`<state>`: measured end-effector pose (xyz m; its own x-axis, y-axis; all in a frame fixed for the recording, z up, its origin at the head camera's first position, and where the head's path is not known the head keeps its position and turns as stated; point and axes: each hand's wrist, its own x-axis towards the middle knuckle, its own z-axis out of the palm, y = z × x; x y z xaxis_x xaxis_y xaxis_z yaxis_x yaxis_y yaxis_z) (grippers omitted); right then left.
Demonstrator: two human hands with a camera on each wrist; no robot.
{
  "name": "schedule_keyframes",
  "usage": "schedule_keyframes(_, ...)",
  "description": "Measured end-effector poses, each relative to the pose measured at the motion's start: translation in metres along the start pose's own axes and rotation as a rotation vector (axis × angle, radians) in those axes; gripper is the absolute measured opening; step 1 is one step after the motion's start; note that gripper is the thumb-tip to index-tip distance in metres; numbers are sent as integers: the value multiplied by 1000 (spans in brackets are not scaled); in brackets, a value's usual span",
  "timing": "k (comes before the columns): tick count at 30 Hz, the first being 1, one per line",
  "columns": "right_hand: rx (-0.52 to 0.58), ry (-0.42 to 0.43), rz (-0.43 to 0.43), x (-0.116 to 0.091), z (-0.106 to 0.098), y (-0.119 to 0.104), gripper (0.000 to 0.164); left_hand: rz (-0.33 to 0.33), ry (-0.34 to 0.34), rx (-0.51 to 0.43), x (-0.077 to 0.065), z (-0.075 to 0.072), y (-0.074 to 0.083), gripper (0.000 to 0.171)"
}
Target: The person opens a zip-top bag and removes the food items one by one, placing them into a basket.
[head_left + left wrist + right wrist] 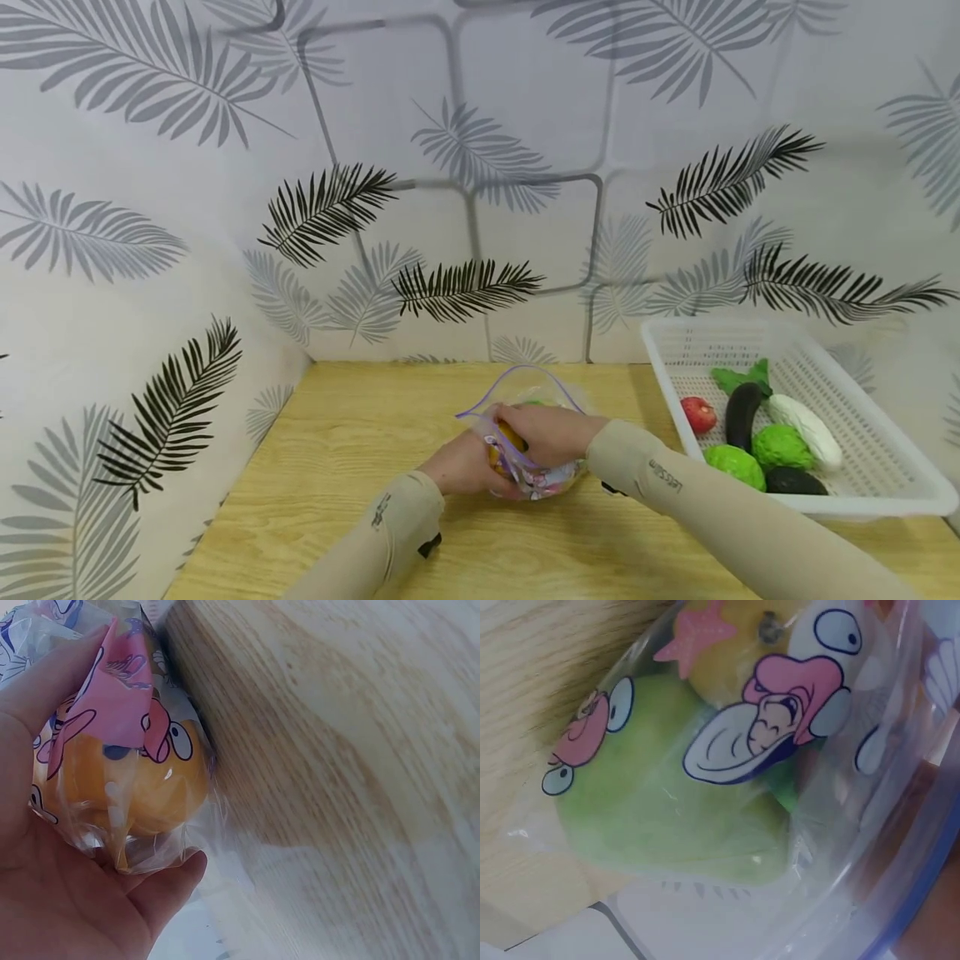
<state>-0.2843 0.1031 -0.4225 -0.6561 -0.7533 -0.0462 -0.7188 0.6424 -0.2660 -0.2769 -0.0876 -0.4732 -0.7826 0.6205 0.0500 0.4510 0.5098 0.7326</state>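
Observation:
A clear zip bag (551,485) printed with cartoon figures stands on the table, its purple-edged mouth spread wide. My left hand (467,463) grips the bag's left side, with thumb and fingers round an orange, rounded, glossy piece (169,799) inside the plastic. From the right, my right hand (557,432) reaches into the mouth beside orange skin (512,435); its fingertips are hidden, and I cannot tell if they hold it. Through the plastic, the right wrist view shows a large pale green piece (656,817) and a yellowish one (712,675) next to it.
A white perforated basket (885,433) stands on the right of the wooden table (360,417). In it lie a red radish-like piece (699,414), a dark eggplant (742,415), a long white vegetable (806,429) and several green pieces. Leaf-patterned cloth (450,250) hangs behind.

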Motion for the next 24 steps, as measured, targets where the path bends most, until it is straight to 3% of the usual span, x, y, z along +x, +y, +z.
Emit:
schedule_keyframes(12,-202,82,-63,-3,-6,-3,57,0,47,77,-3,-1,-5,106)
schedule_keyframes(18,-190,110,-74,-7,-9,-2,59,-36,62,103,-6,-2,-4,112)
schedule_keyframes(24,-140,135,-77,-11,-15,0,56,-71,85,58,-9,-2,-1,118)
